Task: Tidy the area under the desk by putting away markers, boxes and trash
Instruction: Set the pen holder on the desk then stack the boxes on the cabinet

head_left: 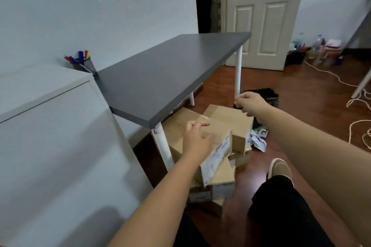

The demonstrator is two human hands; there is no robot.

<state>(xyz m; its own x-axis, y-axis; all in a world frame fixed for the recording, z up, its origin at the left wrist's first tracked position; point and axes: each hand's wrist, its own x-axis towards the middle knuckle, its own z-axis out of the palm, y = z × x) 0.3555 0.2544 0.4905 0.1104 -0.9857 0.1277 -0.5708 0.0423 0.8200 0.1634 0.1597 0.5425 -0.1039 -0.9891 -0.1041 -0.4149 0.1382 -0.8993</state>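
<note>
Several cardboard boxes [226,120] lie piled on the wood floor beside the front leg of the grey desk [170,72]. One box with a white label [217,155] leans on top of the pile. My left hand [197,138] hovers just over that box, fingers loosely curled, holding nothing. Further out, my right hand [248,104] hangs in the air above the far box, fingers loosely bent and empty. Crumpled paper [259,140] lies to the right of the boxes. Coloured markers [80,56] stand in a mesh cup [88,67] at the desk's back corner.
A white cabinet [50,126] fills the left. A dark bag [265,94] lies on the floor behind the boxes. White cables [359,132] curl on the floor at right. Bottles and clutter [321,50] sit beside the door [263,16]. My shoe [279,167] is near the pile.
</note>
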